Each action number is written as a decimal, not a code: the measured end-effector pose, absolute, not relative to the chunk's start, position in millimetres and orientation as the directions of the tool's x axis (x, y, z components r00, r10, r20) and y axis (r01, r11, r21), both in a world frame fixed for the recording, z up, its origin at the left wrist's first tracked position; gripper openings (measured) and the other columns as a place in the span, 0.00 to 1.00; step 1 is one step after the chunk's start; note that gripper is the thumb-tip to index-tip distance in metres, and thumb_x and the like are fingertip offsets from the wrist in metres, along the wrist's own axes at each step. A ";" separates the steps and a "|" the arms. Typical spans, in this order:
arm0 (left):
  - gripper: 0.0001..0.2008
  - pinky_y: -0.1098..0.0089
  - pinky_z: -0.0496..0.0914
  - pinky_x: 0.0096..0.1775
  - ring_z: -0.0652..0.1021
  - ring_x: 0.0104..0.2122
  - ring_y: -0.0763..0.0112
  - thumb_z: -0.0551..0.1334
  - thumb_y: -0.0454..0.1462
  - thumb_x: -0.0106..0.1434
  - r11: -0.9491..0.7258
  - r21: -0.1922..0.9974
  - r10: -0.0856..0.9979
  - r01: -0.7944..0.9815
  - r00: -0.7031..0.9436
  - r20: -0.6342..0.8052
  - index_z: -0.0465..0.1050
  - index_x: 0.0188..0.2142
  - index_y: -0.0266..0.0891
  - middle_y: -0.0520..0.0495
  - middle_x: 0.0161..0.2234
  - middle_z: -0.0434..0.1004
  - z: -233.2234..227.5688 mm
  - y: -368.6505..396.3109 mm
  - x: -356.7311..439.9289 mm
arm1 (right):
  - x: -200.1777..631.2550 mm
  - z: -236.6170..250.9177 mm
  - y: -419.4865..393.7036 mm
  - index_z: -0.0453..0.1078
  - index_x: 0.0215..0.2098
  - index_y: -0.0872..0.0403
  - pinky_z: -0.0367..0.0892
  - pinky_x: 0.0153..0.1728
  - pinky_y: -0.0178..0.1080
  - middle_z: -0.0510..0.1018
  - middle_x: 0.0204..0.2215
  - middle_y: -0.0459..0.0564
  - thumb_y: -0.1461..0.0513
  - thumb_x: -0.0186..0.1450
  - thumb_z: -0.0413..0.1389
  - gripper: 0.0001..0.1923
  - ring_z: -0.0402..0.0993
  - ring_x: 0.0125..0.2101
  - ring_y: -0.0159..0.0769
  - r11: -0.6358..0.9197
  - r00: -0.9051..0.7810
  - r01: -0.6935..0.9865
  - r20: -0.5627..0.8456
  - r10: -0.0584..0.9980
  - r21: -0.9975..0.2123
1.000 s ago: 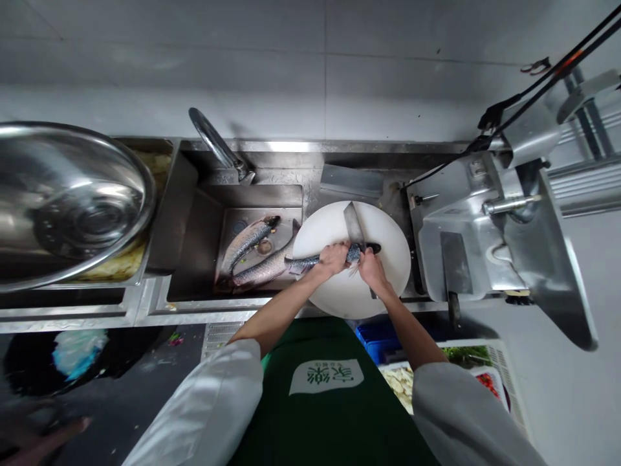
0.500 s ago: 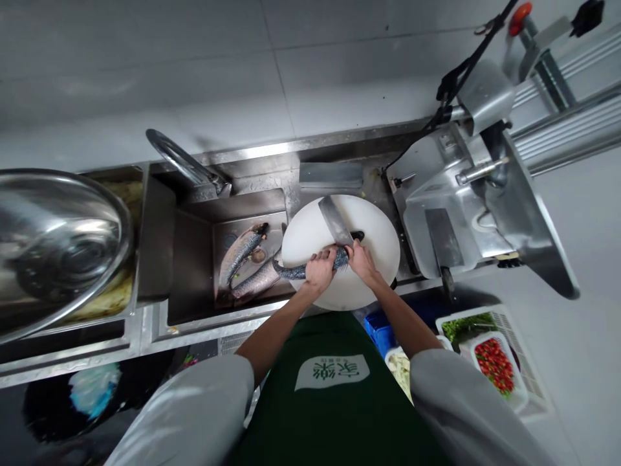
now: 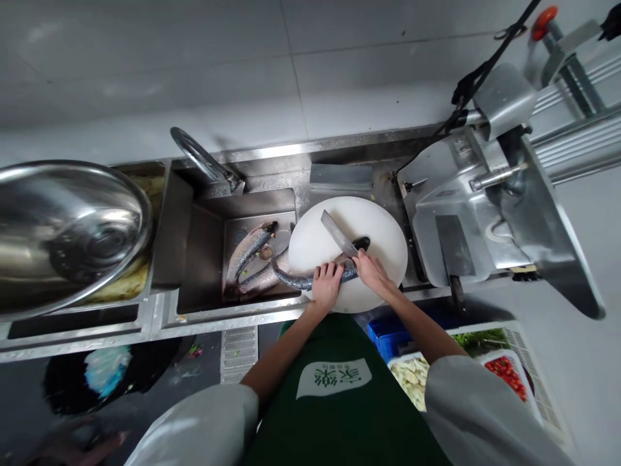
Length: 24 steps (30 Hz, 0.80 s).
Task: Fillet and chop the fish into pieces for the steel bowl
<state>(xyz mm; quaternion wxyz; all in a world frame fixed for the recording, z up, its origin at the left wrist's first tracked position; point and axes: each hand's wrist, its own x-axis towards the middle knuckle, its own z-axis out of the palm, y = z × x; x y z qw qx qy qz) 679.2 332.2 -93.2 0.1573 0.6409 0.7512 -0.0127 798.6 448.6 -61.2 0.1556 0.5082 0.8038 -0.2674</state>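
A dark-scaled fish (image 3: 297,282) lies across the round white cutting board (image 3: 345,299), its tail curving out past the left edge over the sink. My left hand (image 3: 326,285) grips the fish's middle from above, fingers closed over it. In my right hand (image 3: 372,270) is a kitchen knife (image 3: 338,233); the fingers wrap its hidden handle, and its broad blade points up and left over the board. That hand sits against the fish's right part. A small black piece (image 3: 361,243) lies beside the blade; its kind is unclear.
Left of the board, the sink (image 3: 204,265) holds more fish (image 3: 251,251) under a curved faucet (image 3: 204,155). A big steel bowl (image 3: 72,226) stands farther left. At right is a slicing machine (image 3: 485,194) with a cleaver (image 3: 453,249) lying on it. Vegetable baskets (image 3: 528,349) stand below.
The view has shifted, moving the scene slightly right. My left hand has drawn a little apart from my right along the fish. The blade has turned, showing narrower now.
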 end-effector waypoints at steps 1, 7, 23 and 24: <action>0.21 0.52 0.66 0.60 0.73 0.57 0.52 0.53 0.34 0.73 0.185 0.182 0.956 0.966 -0.134 -0.262 0.66 0.64 0.45 0.37 0.60 0.72 -91.5 334.5 678.8 | 801.2 -60.7 445.5 0.66 0.58 0.57 0.68 0.44 0.40 0.83 0.45 0.64 0.57 0.79 0.45 0.17 0.82 0.47 0.50 0.346 -0.431 0.902 -0.533 0.728 -0.258; 0.22 0.55 0.67 0.58 0.75 0.56 0.54 0.60 0.35 0.70 0.184 0.207 0.935 0.961 -0.106 -0.340 0.64 0.62 0.45 0.39 0.54 0.77 -80.6 345.2 668.7 | 798.6 -62.3 445.8 0.67 0.57 0.57 0.68 0.45 0.41 0.83 0.47 0.64 0.57 0.79 0.45 0.17 0.81 0.49 0.50 0.323 -0.410 0.911 -0.495 0.766 -0.256; 0.23 0.63 0.77 0.47 0.83 0.47 0.57 0.66 0.40 0.62 0.697 0.556 0.619 0.453 -0.772 -0.146 0.62 0.55 0.45 0.46 0.47 0.82 -110.8 217.1 539.5 | 826.1 -64.0 469.6 0.71 0.52 0.57 0.68 0.45 0.38 0.83 0.45 0.60 0.57 0.77 0.47 0.16 0.79 0.49 0.48 0.130 -0.293 0.894 -0.339 0.894 -0.430; 0.22 0.63 0.77 0.48 0.83 0.48 0.57 0.66 0.39 0.62 0.722 0.534 0.603 0.440 -0.778 -0.175 0.63 0.54 0.45 0.46 0.47 0.82 -116.7 214.4 528.0 | 832.3 -61.8 467.5 0.71 0.53 0.57 0.68 0.44 0.38 0.83 0.44 0.60 0.56 0.78 0.46 0.17 0.79 0.47 0.47 0.092 -0.253 0.893 -0.320 0.913 -0.441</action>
